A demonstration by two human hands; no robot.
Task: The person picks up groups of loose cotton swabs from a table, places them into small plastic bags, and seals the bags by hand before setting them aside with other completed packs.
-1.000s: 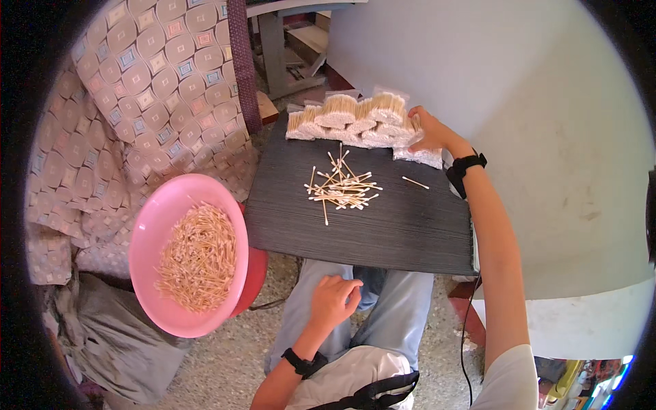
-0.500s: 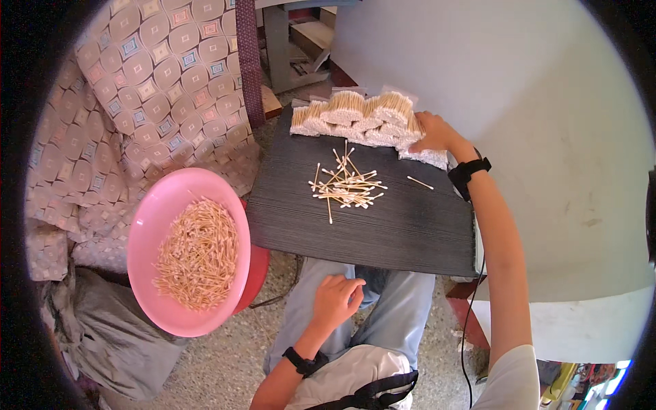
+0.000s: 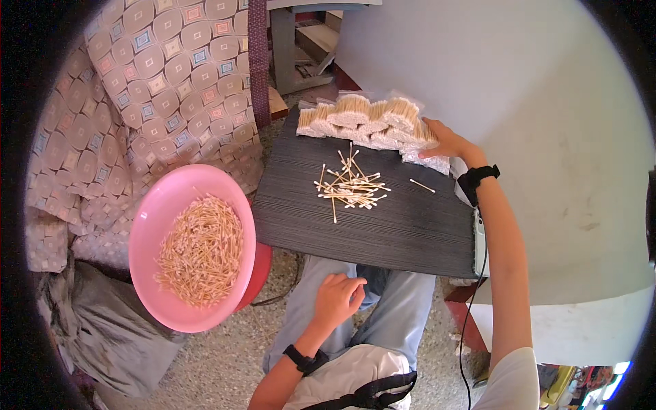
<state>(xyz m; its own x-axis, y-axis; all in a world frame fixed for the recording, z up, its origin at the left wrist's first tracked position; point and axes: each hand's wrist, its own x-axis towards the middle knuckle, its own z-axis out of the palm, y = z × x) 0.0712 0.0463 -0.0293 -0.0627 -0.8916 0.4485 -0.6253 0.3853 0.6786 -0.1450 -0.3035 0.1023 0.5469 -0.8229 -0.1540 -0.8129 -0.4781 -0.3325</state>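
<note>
Whether right hand [image 3: 447, 142] grips swab bags [image 3: 369, 123] at far side of table [image 3: 376, 239], one cannot tell; left hand [image 3: 335, 301], half open, empty, is before table.

This looks like a room in a home, with a little spot for packing work. A big patterned cloth [image 3: 178, 75] hangs down on the left, like a curtain or a cover in a house. Below it is a crumpled grey cloth [image 3: 116, 331]. The floor [image 3: 205, 365] is hard and speckled. A pink bowl [image 3: 145, 253] full of loose cotton swabs [image 3: 201, 253] is next to a small dark table [image 3: 410, 232]. On the table, bags of cotton swabs [image 3: 352, 113] are stacked up, and that looks like packing work.
</note>
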